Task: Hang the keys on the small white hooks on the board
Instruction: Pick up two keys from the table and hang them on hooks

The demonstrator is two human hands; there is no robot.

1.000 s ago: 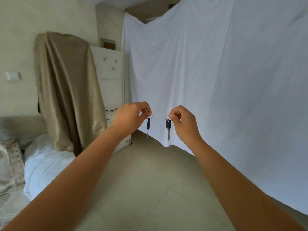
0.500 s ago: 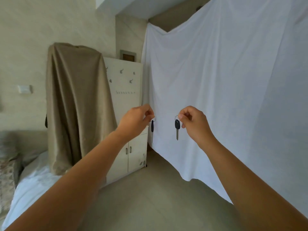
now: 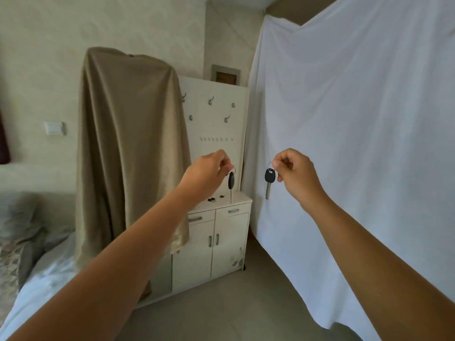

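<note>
My left hand (image 3: 209,172) pinches the ring of a black-headed key (image 3: 231,183) that hangs straight down. My right hand (image 3: 294,174) pinches the ring of a second black-headed key (image 3: 268,182), also dangling. Both hands are held out at chest height, apart from each other. Ahead stands a white board (image 3: 216,126) with a row of small white hooks (image 3: 216,139) just above my left hand, still some way off. Larger metal hooks (image 3: 211,100) sit higher on the board. More dark keys (image 3: 214,199) lie on the cabinet top below.
A white cabinet (image 3: 214,239) with doors and drawers stands under the board. A beige cloth (image 3: 128,143) drapes over something tall to its left. A white sheet (image 3: 357,143) hangs on the right. A bed (image 3: 37,271) lies at lower left; tiled floor (image 3: 221,311) stretches ahead.
The view has swung and come closer to the board and cabinet, which now sit nearer the centre and look larger. Both hands keep holding their keys in the same pose.
</note>
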